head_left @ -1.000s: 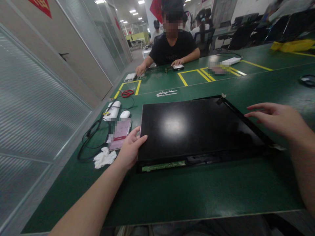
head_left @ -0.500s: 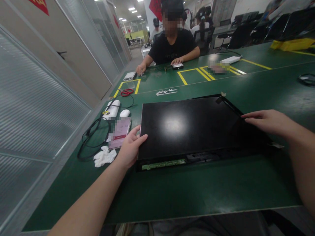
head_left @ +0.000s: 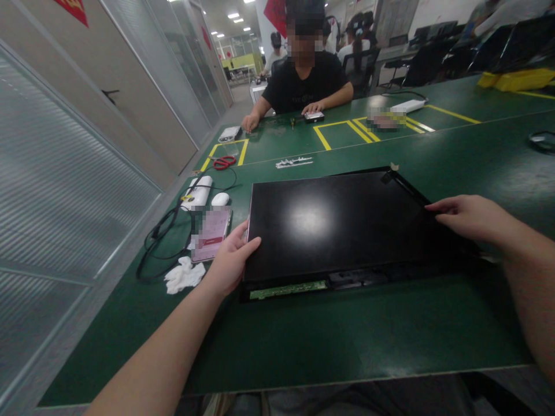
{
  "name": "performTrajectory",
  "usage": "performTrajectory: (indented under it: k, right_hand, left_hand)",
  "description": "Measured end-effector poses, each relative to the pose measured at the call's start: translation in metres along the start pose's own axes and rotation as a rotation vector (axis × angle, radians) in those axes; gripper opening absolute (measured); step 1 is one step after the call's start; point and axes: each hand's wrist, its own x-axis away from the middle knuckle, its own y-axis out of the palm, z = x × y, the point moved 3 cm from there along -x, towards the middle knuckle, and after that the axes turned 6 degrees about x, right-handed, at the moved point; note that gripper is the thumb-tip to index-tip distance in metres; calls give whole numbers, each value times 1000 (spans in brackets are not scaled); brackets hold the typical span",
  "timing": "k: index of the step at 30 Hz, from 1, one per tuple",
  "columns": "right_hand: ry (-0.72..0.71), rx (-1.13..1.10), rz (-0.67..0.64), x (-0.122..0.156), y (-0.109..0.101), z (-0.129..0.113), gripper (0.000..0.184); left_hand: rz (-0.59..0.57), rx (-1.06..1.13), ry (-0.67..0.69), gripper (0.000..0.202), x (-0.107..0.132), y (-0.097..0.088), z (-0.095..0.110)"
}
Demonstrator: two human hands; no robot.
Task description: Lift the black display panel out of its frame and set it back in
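Observation:
A dark, glossy LCD panel (head_left: 329, 225) lies face up over a black frame (head_left: 368, 276), slightly tilted against it. Part of a green circuit board (head_left: 288, 290) shows in the gap along the near edge. My left hand (head_left: 232, 257) grips the panel's left edge, thumb on top and fingers at the side and underneath. At the right edge my right hand (head_left: 470, 216) pinches the panel's rim with its fingertips; the thumb is partly hidden. A small piece of tape (head_left: 394, 167) sticks up at the far right corner.
On the left lie a pink-screened phone (head_left: 212, 234), crumpled tissue (head_left: 185, 276), a white mouse (head_left: 220, 199), a white box-like device (head_left: 198, 193), black cables (head_left: 150, 245) and red-handled scissors (head_left: 224, 163). White strips (head_left: 293, 162) lie beyond the panel. A person (head_left: 303, 81) sits opposite.
My right hand has shifted slightly, its fingers bending more at the panel's right edge. My left hand and the panel look almost unmoved.

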Motion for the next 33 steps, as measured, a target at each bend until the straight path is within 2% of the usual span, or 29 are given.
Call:
performTrajectory:
  k: [7,17,21,24,27,29,33]
  right_hand:
    - [-17,-1,10,1,0,-1,34]
    - [-1,-35,13,-1,3,3,35]
    - [16,-68,0,-1,4,4,35]
    - [29,-109,-16,0,3,4,35]
    - [59,-170,-35,2,1,2,34]
    - [68,-202,-43,3,-1,1,34]
    - [72,-263,-58,2,0,3,33]
  left_hand:
    - [-13,-4,-8,68,-1,-1,0]
    - [29,-5,-2,72,3,2,5]
    - [24,-51,58,66,1,-1,4]
    - [31,-206,161,61,-3,-11,3]
    - [127,-560,352,50,-8,-24,4]
    - [140,-735,367,50,-11,-30,2]
    - [131,-882,334,49,-15,-35,-1]
